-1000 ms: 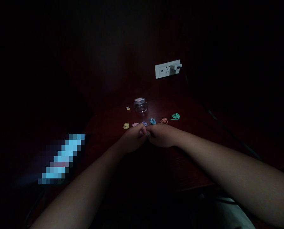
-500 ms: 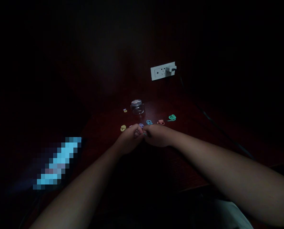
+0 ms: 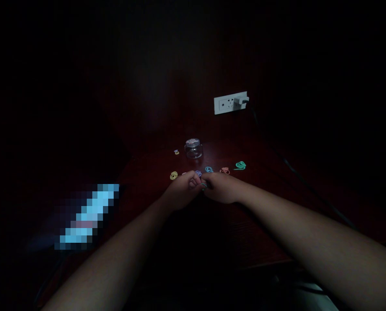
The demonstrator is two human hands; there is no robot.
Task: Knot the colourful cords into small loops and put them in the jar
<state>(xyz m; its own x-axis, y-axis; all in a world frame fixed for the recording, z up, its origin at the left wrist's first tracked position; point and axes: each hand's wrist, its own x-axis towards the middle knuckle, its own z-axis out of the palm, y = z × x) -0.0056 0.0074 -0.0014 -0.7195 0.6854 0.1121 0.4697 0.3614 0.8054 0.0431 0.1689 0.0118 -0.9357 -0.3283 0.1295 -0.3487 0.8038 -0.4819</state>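
My left hand [image 3: 185,190] and my right hand [image 3: 223,187] meet over the table, fingertips together. Between them runs a thin green elastic hair tie [image 3: 204,185], mostly covered by the fingers; both hands are closed on it. Just beyond the hands lies a row of small piles of coloured hair ties: yellow [image 3: 174,176], pink partly hidden by my left hand, purple [image 3: 198,173], blue [image 3: 209,169], orange [image 3: 224,170] and green [image 3: 240,165]. A lidded clear jar [image 3: 193,149] stands upright behind the row. Left of it lie small pale and yellow loops [image 3: 176,152].
A lit, pixelated screen [image 3: 89,218] is at the left. On the back wall is a white socket panel [image 3: 225,104] with a plug [image 3: 241,101] in it. Its dark cable [image 3: 292,167] runs down the right side. The surroundings are very dark.
The whole view has shifted, so most things appear further right. My hands stay together, and slightly more of the green hair tie shows between the fingers.
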